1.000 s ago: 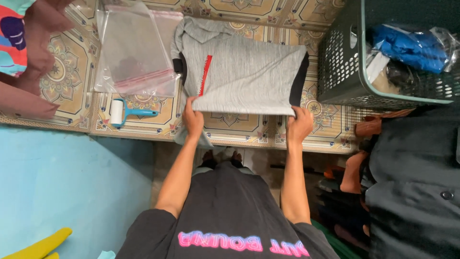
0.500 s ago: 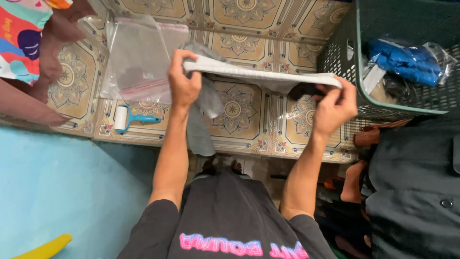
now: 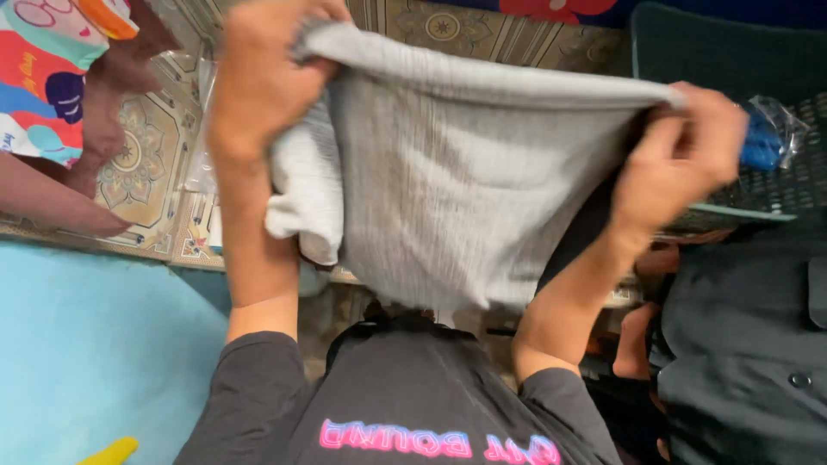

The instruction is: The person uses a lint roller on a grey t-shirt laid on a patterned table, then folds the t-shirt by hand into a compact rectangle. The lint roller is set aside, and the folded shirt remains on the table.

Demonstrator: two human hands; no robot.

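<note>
A grey ribbed garment (image 3: 457, 189) hangs in the air in front of me, filling the middle of the view. My left hand (image 3: 258, 77) grips its upper left edge, fingers closed on the cloth. My right hand (image 3: 689, 146) pinches the upper right corner. The cloth droops between them down toward my black shirt (image 3: 405, 405). Whatever lies on the patterned mat (image 3: 138, 164) under the garment is hidden.
Another person's arm (image 3: 52, 198) and colourful sleeve (image 3: 43, 77) are at the upper left. A dark green mesh basket (image 3: 758, 189) with a blue bagged item (image 3: 762, 142) stands at the right. A person in dark grey clothing (image 3: 741, 344) sits at the lower right. Turquoise floor (image 3: 95, 362) at lower left.
Both hands have lifted the grey garment off the mat and pulled it up close to the camera. It now hides the plastic bag and lint roller seen before.
</note>
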